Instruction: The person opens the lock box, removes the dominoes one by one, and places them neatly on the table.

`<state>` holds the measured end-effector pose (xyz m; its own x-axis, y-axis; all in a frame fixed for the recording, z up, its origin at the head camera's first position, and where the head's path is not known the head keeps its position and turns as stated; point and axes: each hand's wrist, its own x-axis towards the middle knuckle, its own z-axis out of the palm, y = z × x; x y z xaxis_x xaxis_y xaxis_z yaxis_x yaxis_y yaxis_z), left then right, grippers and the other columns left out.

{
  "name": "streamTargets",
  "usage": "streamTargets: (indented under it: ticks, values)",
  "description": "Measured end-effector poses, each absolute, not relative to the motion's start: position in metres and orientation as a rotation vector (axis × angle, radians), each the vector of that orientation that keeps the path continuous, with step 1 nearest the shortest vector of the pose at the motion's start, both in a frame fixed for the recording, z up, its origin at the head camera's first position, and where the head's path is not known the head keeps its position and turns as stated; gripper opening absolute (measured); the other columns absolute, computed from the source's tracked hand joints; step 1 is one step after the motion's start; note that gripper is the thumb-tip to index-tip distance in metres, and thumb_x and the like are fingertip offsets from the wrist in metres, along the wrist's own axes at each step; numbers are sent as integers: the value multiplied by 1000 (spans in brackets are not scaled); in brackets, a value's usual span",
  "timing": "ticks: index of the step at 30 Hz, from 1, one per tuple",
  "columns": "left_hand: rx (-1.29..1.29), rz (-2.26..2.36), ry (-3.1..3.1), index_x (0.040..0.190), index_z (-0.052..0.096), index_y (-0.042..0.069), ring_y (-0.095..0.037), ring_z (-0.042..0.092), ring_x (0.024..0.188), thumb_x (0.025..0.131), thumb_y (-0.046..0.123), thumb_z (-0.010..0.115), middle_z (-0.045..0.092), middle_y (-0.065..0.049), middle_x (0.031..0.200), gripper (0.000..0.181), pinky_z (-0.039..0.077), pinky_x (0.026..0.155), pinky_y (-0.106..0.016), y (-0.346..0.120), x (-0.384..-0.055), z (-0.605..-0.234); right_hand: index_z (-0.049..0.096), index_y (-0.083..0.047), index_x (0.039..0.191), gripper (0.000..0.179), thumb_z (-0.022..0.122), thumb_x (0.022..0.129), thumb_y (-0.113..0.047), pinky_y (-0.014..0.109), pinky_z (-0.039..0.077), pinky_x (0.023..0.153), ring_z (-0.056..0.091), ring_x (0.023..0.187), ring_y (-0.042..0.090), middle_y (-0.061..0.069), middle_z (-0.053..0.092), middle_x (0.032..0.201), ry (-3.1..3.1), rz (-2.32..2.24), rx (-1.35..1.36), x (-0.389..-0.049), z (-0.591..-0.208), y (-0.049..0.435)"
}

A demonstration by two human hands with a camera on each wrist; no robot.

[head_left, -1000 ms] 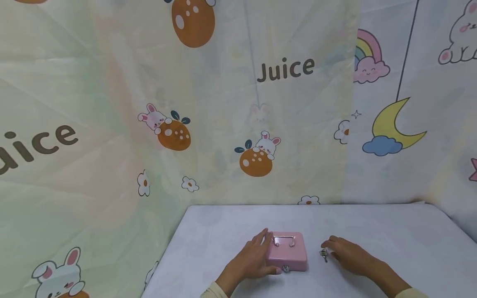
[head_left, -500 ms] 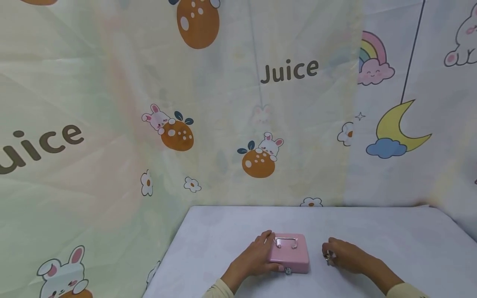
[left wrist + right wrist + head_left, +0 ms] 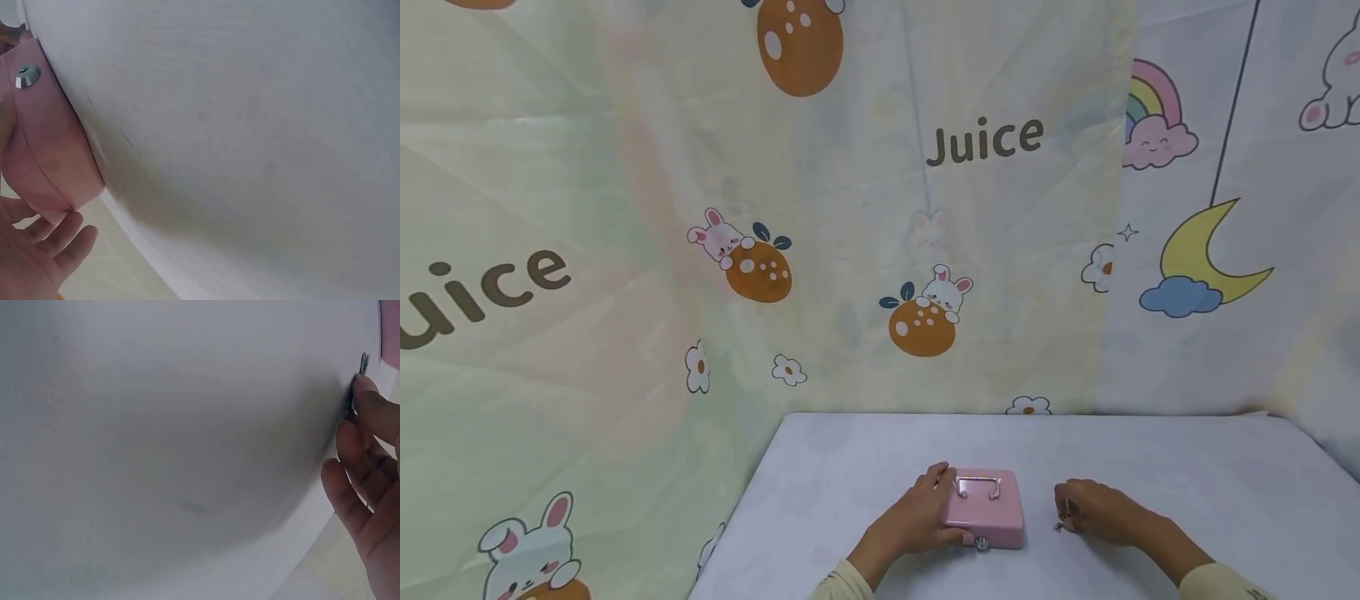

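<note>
A small pink cash box [image 3: 983, 521] with a wire handle [image 3: 977, 487] on its lid stands closed on the table. Its silver lock [image 3: 28, 76] sits on the front face. My left hand [image 3: 917, 515] holds the box by its left side, thumb at the front near the lock and fingers toward the back corner. To the right of the box, my right hand [image 3: 1101, 510] pinches a small metal key [image 3: 364, 362] between thumb and forefinger, close over the table. The key's tip points out past the thumb; the rest is mostly hidden by the fingers.
The white-covered table [image 3: 1187, 467] reaches back to a printed cloth wall [image 3: 850, 367]. Another cloth wall [image 3: 587, 417] stands along the left side. A gap of bare tabletop separates the box from my right hand.
My right hand has gathered the keys from hanging below its fingertips into a tighter pinch, with less of them showing. The left hand stays on the box; the view has shifted slightly.
</note>
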<state>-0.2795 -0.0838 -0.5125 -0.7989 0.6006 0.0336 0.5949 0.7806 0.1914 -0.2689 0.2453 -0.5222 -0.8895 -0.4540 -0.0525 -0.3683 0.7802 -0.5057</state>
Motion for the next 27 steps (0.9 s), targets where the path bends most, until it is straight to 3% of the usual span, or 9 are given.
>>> streamTargets:
  ticks: [11,27]
  values:
    - [949,311,2935,156,30,12,-21,46,137,82,67,70,33,-7,158,101,46,107,-35,-82,-281,-511,55,-15,89,18,70,90,-5,23,40,59,45,67,3,-7,54,77,2739,-793,-643,-272,-525,249]
    - [948,308,2929,155,31,14,-21,47,137,81,66,72,34,-7,158,99,47,106,-34,-83,-281,-511,60,-19,93,18,74,88,-9,25,40,58,47,67,7,-7,55,77,2769,-744,-584,-275,-530,247]
